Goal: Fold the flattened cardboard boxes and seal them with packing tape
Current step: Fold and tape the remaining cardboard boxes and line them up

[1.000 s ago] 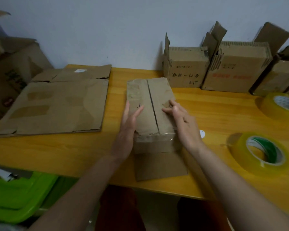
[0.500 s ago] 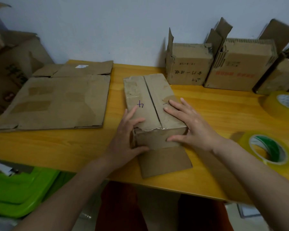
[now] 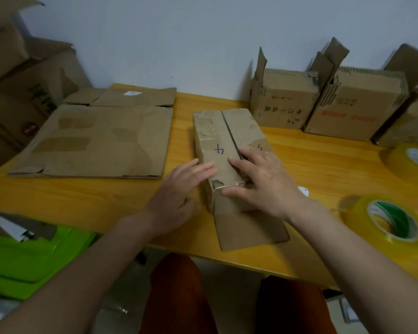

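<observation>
A small brown cardboard box (image 3: 217,133) stands folded on the yellow wooden table (image 3: 106,196), its two top flaps meeting along a dark centre seam. One flap (image 3: 249,230) lies flat toward me at the near end. My left hand (image 3: 176,198) rests flat against the box's left side. Fingers spread, my right hand (image 3: 263,179) presses down on the near top corner. A roll of clear packing tape (image 3: 393,220) lies to the right of my right wrist. Flattened boxes (image 3: 94,138) lie stacked at the left.
Several assembled boxes (image 3: 285,102) with raised flaps line the wall at the back right. A second tape roll (image 3: 413,160) sits at the right edge. A large box (image 3: 17,92) stands far left. A green plastic bin (image 3: 27,259) sits below the table's near-left edge.
My right hand has slid left across the top of the box toward the seam. My left hand has opened flatter against the box's left side. The view has shifted slightly.
</observation>
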{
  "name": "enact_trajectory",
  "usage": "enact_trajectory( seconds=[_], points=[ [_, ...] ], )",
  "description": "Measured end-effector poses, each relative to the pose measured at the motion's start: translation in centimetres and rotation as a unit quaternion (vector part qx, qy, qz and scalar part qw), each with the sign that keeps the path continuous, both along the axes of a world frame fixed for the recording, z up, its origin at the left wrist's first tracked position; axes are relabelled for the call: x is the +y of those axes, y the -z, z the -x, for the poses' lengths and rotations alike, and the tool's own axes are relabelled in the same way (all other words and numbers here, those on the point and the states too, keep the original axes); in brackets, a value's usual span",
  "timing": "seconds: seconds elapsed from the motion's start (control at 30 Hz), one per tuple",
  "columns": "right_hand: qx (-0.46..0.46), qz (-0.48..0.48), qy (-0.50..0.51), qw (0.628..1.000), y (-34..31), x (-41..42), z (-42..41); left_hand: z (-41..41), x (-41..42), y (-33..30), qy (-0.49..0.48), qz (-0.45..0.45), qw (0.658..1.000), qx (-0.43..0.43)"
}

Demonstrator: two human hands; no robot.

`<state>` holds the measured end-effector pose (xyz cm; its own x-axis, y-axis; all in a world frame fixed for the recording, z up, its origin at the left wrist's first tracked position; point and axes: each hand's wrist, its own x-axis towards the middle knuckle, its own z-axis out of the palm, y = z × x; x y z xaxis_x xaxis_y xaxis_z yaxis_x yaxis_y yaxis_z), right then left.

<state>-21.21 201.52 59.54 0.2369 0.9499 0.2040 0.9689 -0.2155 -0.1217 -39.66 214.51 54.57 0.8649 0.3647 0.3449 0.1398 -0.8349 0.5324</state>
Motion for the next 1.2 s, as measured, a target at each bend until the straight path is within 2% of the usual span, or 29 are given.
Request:
enact_trajectory(
  seconds=[0.1,0.27,0.47,0.63,0.77,0.83,1.07,1.13,1.2],
  points=[
    [0.048,-0.044,0.003,0.998,-0.2,0.2,1.0,0.0,0.5,0.2,0.004,-0.019,1.000,-0.003],
    [0.018,-0.041,-0.031,0.999,0.6,-0.5,0.0,-0.7,2.1,0.6,0.013,-0.087,0.996,-0.020],
    [0.043,-0.048,-0.011,0.998,0.6,-0.4,0.3,-1.7,0.4,2.0,-0.014,-0.049,0.991,-0.120],
    [0.043,0.002,0.021,0.999,-0.1,-0.5,1.8,-2.6,-0.9,3.1,-0.046,-0.041,0.983,-0.173],
    [-0.021,-0.049,0.043,0.998,1.1,0.6,3.3,-3.2,-1.4,3.8,-0.067,-0.028,0.979,-0.189],
    [-0.023,-0.078,0.032,0.996,1.3,0.7,2.9,-3.2,-1.3,3.9,-0.063,-0.018,0.981,-0.180],
    [0.071,-0.052,-0.018,0.996,0.6,0.0,1.0,-2.9,-1.0,3.3,-0.047,-0.005,0.986,-0.160],
    [0.161,-0.047,-0.034,0.985,-0.1,-1.1,-0.5,-2.6,-0.9,2.9,-0.040,0.015,0.987,-0.156],
    [0.250,-0.123,0.004,0.960,-0.9,-3.0,-3.1,-2.5,-0.7,2.6,-0.039,0.031,0.987,-0.153]
  ],
)
